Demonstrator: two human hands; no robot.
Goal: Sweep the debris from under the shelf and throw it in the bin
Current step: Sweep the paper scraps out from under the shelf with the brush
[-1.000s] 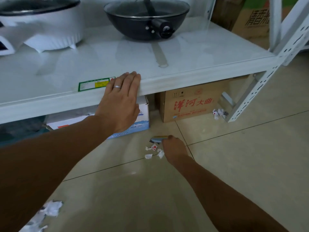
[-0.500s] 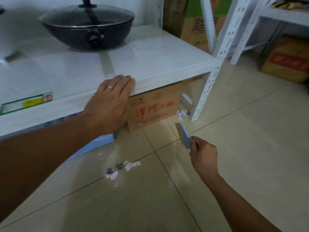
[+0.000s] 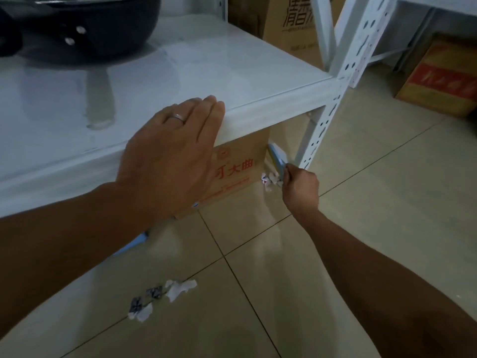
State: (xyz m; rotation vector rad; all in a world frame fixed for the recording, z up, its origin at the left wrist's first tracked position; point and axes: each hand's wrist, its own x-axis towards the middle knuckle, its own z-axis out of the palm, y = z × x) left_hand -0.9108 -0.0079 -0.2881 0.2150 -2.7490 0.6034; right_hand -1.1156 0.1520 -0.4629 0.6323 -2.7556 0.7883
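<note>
A small heap of white paper scraps (image 3: 269, 181) lies on the floor (image 3: 361, 208) under the shelf (image 3: 232, 71), between the brown box (image 3: 240, 164) and the white post (image 3: 313, 140), just beside both. The right hand (image 3: 300, 187) is down there, its fingers pinched together on a thin flat blue tool (image 3: 277, 157), which stands tilted with its upper end under the shelf and its lower part just beside the scraps; whether it touches them cannot be told. A second group of scraps (image 3: 161, 295) lies on the open floor nearer to the person, some white and some with dark print, well apart from the first heap. The left hand (image 3: 170, 156) lies flat on the front edge of the shelf, the fingers straight and together, holding nothing, with a ring (image 3: 179, 117) on one finger. Under the left forearm a light blue edge of another box (image 3: 134, 242) shows on the floor. On the shelf stands a dark wok (image 3: 85, 29), cut by the top of the view. Behind the post more cartons stand on the floor: a brown carton (image 3: 294, 27) with dark letters and a yellow and red carton (image 3: 438, 78) at the far right.
</note>
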